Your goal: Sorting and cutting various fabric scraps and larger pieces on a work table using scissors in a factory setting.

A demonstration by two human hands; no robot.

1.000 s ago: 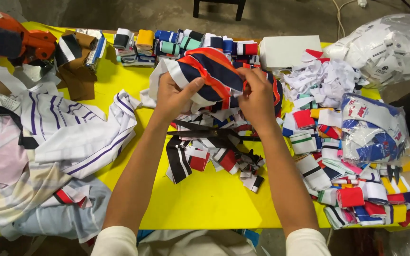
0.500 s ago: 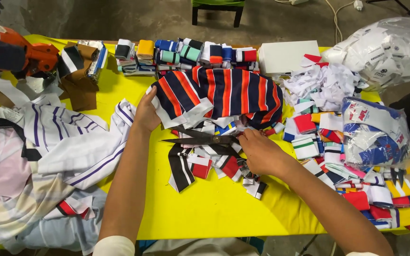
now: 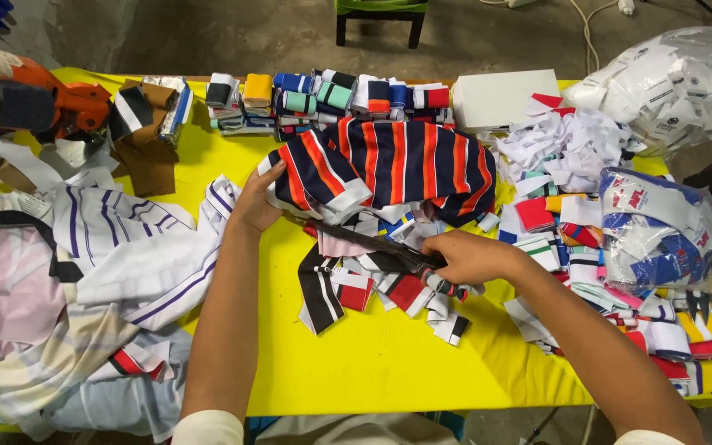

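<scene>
A navy garment with orange and white stripes [image 3: 405, 165] lies spread on the yellow table [image 3: 389, 363]. My left hand [image 3: 255, 200] grips its left edge. My right hand [image 3: 465, 257] is closed around the handles of large black scissors [image 3: 364, 242], whose blades point left toward the garment's lower edge. Under the scissors lies a heap of small striped fabric cuttings [image 3: 372, 288] in black, white and red.
Folded knit collar pieces [image 3: 331, 95] line the far edge beside a white box [image 3: 504, 97]. White striped shirts [image 3: 84, 264] pile up at left, an orange machine [image 3: 18, 95] far left. Loose trims [image 3: 620, 272] and plastic bags [image 3: 669, 78] of pieces crowd the right.
The striped garment has been laid down and spread on the table. My right hand let go of it, dropped to the scissors and closed on them. My left hand stays at the left edge.
</scene>
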